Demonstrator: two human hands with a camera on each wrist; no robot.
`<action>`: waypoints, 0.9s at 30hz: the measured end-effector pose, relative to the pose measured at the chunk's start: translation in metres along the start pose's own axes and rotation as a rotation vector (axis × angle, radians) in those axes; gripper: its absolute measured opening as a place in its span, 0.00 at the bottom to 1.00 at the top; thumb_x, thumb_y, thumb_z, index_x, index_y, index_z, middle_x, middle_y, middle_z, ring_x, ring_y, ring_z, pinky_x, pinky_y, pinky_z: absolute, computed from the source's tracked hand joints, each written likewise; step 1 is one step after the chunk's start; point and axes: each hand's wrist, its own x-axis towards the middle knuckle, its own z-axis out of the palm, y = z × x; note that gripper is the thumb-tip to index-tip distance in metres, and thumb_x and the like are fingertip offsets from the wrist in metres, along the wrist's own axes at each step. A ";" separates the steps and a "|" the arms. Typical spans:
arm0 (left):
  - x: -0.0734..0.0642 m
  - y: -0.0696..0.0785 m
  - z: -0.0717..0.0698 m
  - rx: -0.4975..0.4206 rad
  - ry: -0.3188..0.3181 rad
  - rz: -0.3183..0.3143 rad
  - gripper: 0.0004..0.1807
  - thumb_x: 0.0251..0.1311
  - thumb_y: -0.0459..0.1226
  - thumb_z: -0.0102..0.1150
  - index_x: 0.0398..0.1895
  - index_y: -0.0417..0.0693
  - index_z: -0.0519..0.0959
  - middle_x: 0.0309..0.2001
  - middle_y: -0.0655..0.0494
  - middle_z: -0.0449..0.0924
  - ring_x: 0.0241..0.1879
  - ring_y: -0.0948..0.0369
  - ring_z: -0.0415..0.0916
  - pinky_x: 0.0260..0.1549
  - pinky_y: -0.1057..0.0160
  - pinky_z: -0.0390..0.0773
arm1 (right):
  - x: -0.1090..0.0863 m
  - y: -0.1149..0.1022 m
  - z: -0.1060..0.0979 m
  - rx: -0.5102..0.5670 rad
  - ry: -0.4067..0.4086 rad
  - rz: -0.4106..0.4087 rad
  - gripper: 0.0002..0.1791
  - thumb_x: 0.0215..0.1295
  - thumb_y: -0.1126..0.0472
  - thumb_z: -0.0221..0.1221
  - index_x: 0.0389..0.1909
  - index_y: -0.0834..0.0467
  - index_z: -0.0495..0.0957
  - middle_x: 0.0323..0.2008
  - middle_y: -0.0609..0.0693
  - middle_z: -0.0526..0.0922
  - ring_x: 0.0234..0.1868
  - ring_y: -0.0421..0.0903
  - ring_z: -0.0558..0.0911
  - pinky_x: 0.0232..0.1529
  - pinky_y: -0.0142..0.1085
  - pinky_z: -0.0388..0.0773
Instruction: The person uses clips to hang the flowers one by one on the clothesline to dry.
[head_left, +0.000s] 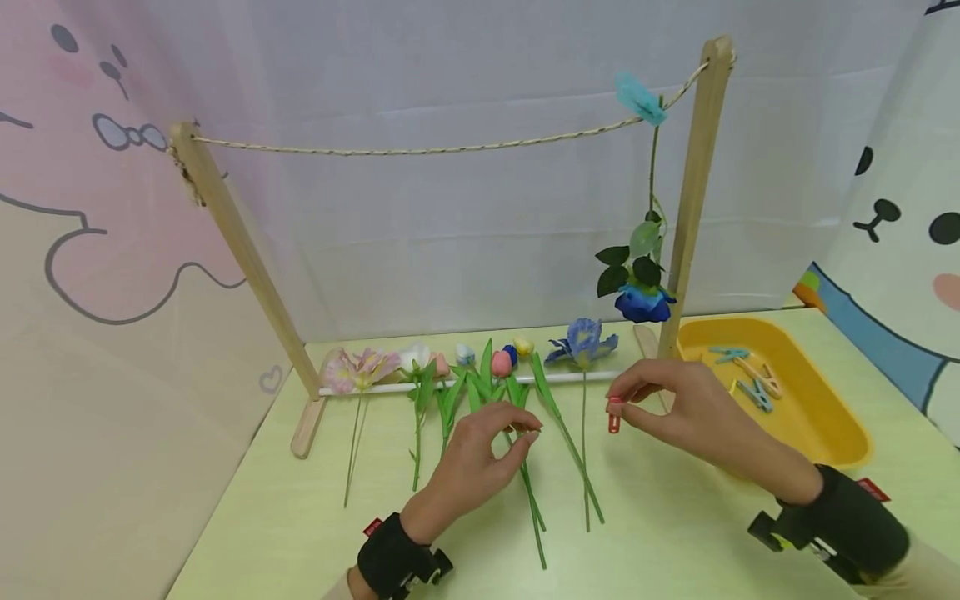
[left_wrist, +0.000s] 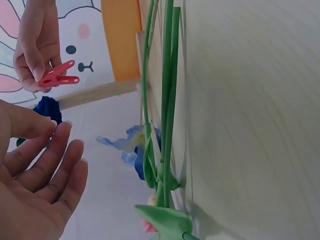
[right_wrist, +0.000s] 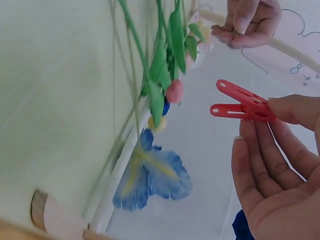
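While the right hand [head_left: 678, 410] has a red clothespin [head_left: 614, 417] pinched between thumb and fingertips, I've got the left hand [head_left: 480, 454] beside it with its fingers loosely bent, thumb and fingertips close together, holding nothing that I can see. Going by the right wrist view, the pin's two prongs point away from the pinching fingers and sit spread apart.

Just left of that grip and a bit beyond it lies a bluish-purple flower [head_left: 583, 343], with its stem coming down between the two hands. Past the left hand I see a bunch of tulips [head_left: 501, 364], heads by the white rod [head_left: 382, 388]. Right of the grip is the yellow tray [head_left: 813, 425] with more clothespins [head_left: 756, 396] in it. Above and beyond the grip, a blue rose [head_left: 643, 303] hangs upside down from the rope [head_left: 420, 152] on a teal clip [head_left: 640, 98].
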 end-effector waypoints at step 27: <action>0.010 0.011 0.011 -0.186 0.057 0.001 0.19 0.55 0.42 0.70 0.51 0.54 0.80 0.42 0.61 0.83 0.40 0.66 0.79 0.38 0.63 0.82 | 0.008 -0.018 0.027 0.589 -0.033 0.087 0.09 0.63 0.70 0.63 0.42 0.59 0.82 0.39 0.51 0.84 0.41 0.47 0.83 0.46 0.29 0.83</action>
